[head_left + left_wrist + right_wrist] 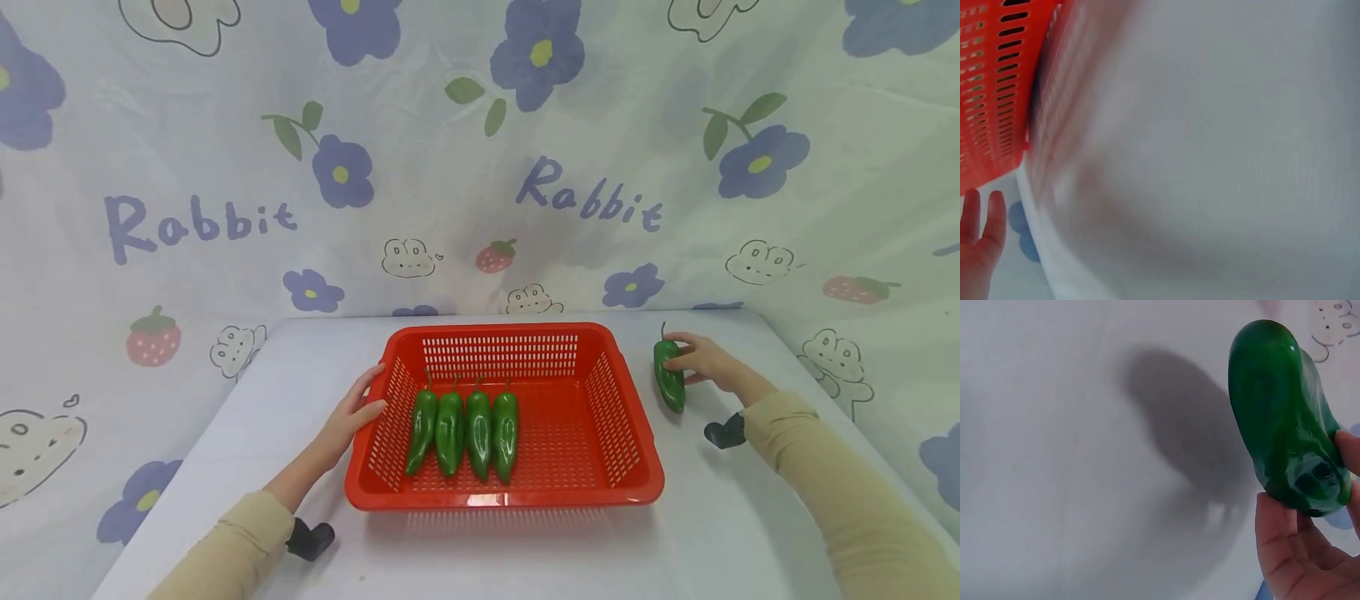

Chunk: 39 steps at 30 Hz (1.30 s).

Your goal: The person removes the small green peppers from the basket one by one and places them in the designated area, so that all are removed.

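Several green peppers point(477, 429) lie side by side in the left half of a red plastic basket point(506, 500). At the basket's left rim rests my left hand point(351, 414), its fingers fairly straight; the left wrist view catches only some fingertips below the basket's slotted wall point(997, 94). Off the basket's right side, my right hand point(701, 358) holds another green pepper point(667, 377) between thumb and fingers, stem pointing away from me. In the right wrist view this pepper point(1288, 419) is held above the white surface, its shadow falling to the left.
A white cloth point(510, 558) covers the table beneath the basket. Behind and at both sides hangs a curtain point(435, 192) printed with flowers, strawberries and rabbits. A dark wrist camera point(725, 432) juts from the right sleeve, another point(310, 540) from the left.
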{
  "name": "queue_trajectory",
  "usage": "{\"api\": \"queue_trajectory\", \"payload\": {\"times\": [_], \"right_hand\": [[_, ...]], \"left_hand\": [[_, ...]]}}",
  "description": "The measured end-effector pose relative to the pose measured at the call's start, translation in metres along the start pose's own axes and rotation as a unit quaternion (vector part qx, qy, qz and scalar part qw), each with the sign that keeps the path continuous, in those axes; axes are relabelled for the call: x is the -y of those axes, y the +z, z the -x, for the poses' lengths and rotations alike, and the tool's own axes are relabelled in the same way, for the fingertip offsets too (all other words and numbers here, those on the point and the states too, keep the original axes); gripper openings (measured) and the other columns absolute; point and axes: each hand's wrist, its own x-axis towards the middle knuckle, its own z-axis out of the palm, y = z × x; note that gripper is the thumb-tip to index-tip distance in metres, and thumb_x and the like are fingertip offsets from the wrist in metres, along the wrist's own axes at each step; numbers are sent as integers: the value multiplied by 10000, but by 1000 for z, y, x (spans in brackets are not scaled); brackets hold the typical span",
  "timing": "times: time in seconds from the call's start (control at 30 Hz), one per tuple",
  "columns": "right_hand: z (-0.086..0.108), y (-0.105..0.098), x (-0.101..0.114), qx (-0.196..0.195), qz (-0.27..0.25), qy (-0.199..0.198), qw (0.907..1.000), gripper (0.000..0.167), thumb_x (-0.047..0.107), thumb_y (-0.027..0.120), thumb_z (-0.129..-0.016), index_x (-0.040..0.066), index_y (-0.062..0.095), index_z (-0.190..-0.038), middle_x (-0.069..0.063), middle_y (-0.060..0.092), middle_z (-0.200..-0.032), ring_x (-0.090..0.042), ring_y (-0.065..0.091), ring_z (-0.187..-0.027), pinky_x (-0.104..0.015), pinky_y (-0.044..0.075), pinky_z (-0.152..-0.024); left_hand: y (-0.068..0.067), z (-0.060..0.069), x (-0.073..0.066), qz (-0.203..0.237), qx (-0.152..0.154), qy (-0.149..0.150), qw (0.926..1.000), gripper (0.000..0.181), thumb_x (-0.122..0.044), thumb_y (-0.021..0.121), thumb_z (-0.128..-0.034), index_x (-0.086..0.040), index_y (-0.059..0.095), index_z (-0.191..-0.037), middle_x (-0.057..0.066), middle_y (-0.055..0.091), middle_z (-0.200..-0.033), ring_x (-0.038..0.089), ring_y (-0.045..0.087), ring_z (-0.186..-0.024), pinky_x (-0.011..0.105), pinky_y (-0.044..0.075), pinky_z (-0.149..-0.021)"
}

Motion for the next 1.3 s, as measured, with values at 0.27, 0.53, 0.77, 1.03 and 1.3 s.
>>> {"api": "queue_trajectory", "payload": {"times": [0.27, 0.53, 0.77, 1.03, 1.3], "right_hand": [[4, 2, -6, 66, 27, 110, 9999, 747, 195, 591, -865, -35, 151, -1423, -394, 232, -1364, -497, 380, -1189, -502, 476, -871], [1, 1, -15, 132, 74, 13, 9999, 783, 276, 630, -830, 2, 198, -1423, -404, 237, -1348, -496, 405, -1153, -497, 489, -844], [2, 7, -8, 71, 182, 241, 9995, 711, 177, 558, -883, -48, 147, -1418, -401, 219, -1365, -503, 365, -1194, -502, 473, -875], [3, 8, -9, 71, 169, 321, 9993, 708, 179, 559, -886, -43, 149, -1418, -398, 215, -1365, -503, 354, -1201, -504, 465, -888], [2, 8, -10, 63, 205, 318, 9993, 710, 178, 564, -882, -48, 154, -1416, -399, 222, -1360, -502, 361, -1195, -499, 472, -879]], "left_hand": [[-5, 2, -9, -583, -170, -65, 9981, 643, -206, 521, -908, -149, 185, -1454, 252, 406, -1313, 350, 490, -1112, 372, 550, -753], [-5, 5, -19, -1113, -213, 124, 9935, 698, -214, 565, -881, -143, 172, -1453, 216, 348, -1371, 417, 475, -1134, 426, 530, -801], [-3, 6, -23, -2027, -361, 740, 9758, 665, -205, 593, -855, -111, 258, -1422, 143, 282, -1444, 335, 411, -1194, 433, 463, -866], [-2, 12, -27, -2992, -426, 716, 9505, 629, -265, 601, -849, -87, 336, -1391, 187, 225, -1463, 409, 299, -1277, 592, 407, -908], [0, 17, -27, -3593, -289, 731, 9299, 570, -281, 625, -837, -111, 423, -1342, 165, 259, -1450, 418, 305, -1273, 570, 468, -829]]}}
